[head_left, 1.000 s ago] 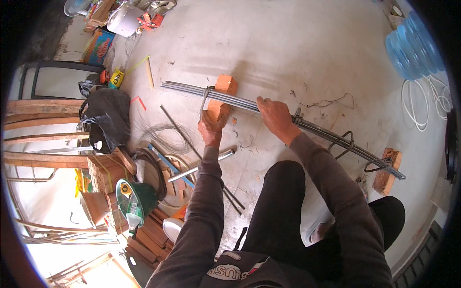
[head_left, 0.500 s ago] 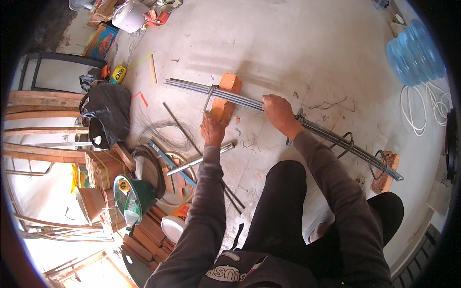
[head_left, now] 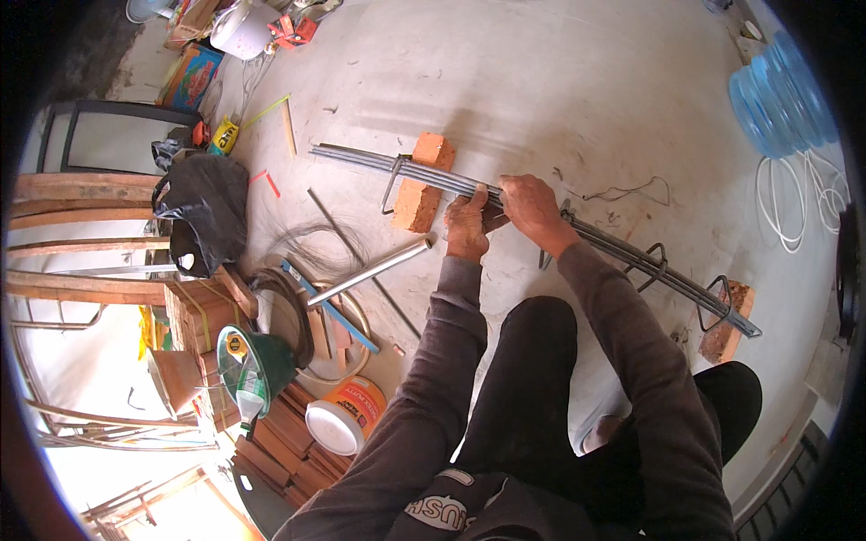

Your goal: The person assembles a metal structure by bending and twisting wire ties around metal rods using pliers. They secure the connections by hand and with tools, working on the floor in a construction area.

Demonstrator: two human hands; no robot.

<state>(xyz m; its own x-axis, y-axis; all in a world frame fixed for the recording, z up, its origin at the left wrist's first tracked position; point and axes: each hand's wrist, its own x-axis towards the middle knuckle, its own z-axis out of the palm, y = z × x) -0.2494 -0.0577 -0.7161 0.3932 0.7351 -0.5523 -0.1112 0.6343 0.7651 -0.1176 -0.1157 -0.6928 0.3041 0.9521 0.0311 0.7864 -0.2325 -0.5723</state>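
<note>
A bundle of long steel rebar rods [head_left: 356, 158] slants across the floor, propped on an orange brick [head_left: 416, 206] near its left end and a second brick [head_left: 722, 341] near its right end. My left hand [head_left: 466, 227] is closed on the rods just right of the first brick. Close beside it, my right hand [head_left: 534, 212] also grips the bundle, fingers curled over the top. A bent steel stirrup [head_left: 390, 194] hangs around the rods at the first brick. Further stirrups [head_left: 657, 266] sit along the right part, one partly hidden behind my right hand.
To the left lie a metal tube [head_left: 370, 272], a thin dark rod [head_left: 338, 230], a coil of fine wire [head_left: 316, 243] and a blue bar [head_left: 334, 311]. A white-and-orange bucket [head_left: 347, 415] stands near my left arm. Blue water jugs [head_left: 785, 99] are at far right.
My left hand has left the stirrup at the first brick and moved right onto the rods beside my right hand. The right hand has barely shifted.
</note>
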